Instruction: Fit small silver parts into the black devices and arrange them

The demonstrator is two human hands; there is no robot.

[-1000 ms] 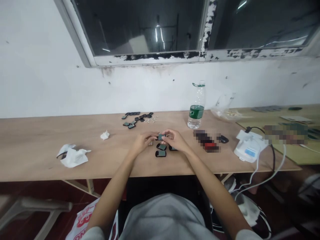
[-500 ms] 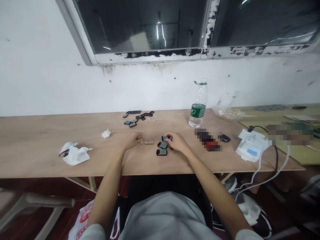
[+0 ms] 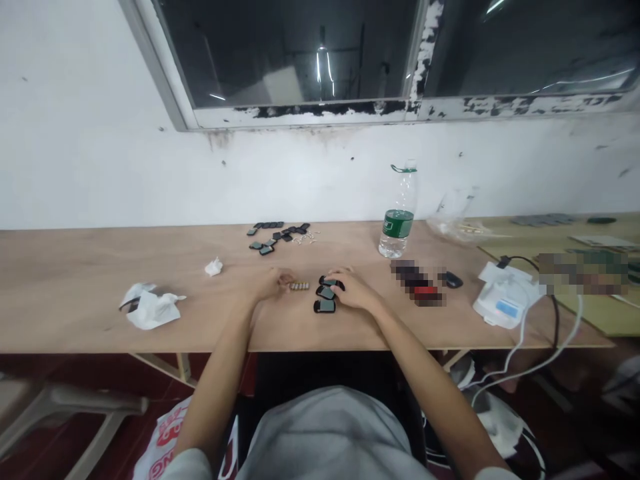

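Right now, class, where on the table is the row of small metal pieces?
In the head view, the row of small metal pieces lies mid-table, between the left hand and the dark rectangular parts under the right hand.

Person's own body, head cam view: two bare forearms, no watch, no bands, no gloves visible. Left hand & right hand both bare, no rings that can be made out at this res. Arms uncovered from wrist to approx. the upper arm; short light-grey fabric sleeves show at bottom edge, one at each lower corner of the torso. Torso covered by plain light-grey soft cloth top, rounded bulge in the centre bottom, w/ faint folds, no print or logo seen. Below it, dark area at the lap, too dim to tell what garment. Fingers small in frame, nails not discernible.
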